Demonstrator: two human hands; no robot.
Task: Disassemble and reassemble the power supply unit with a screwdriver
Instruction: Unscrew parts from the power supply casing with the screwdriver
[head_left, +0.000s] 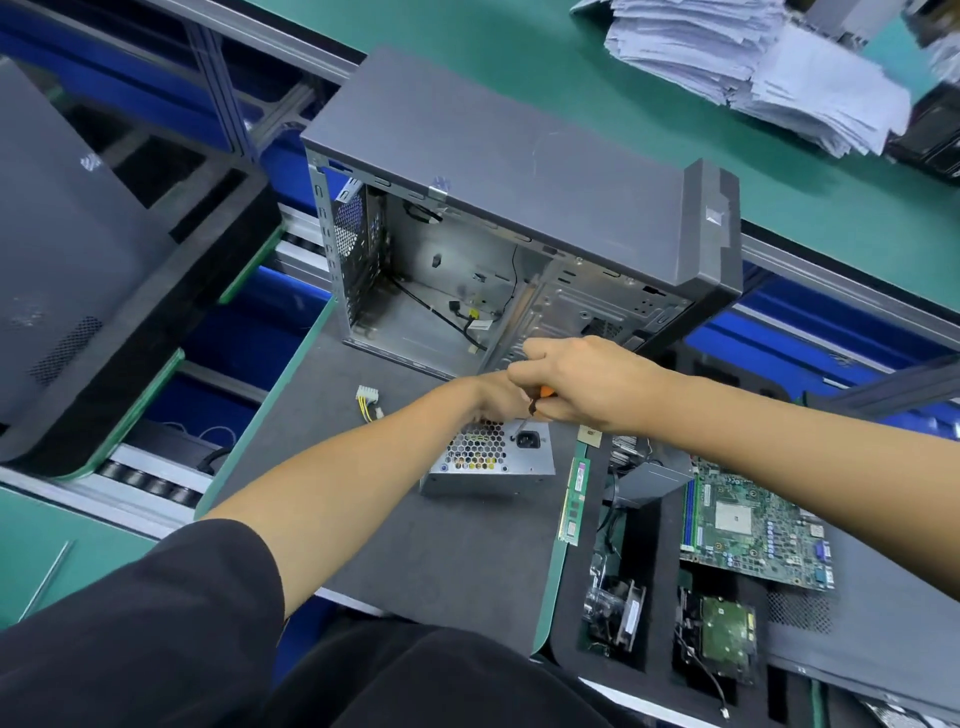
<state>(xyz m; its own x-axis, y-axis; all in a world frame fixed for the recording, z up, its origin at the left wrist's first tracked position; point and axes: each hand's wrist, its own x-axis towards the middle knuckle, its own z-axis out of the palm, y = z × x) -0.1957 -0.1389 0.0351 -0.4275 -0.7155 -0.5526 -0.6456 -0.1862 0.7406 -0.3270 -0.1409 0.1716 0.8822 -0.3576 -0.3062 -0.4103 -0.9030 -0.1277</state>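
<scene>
A silver power supply unit (488, 457) lies on the dark grey mat (441, 545), its honeycomb grille and black power socket facing me. My right hand (576, 382) grips a screwdriver (537, 400) with an orange and black handle, its shaft angled down at the unit's top edge near the socket. My left hand (493, 400) rests on the unit's far top edge, partly hidden behind my right hand; its fingers cannot be seen clearly. The unit's white connector with yellow and black wires (368, 402) lies to the left.
An open empty computer case (519, 171) stands right behind the unit. A green RAM stick (574, 499), a motherboard (753, 525), a fan (615, 608) and a hard drive (722, 639) lie in a foam tray on the right. Paper stacks (753, 67) sit far right.
</scene>
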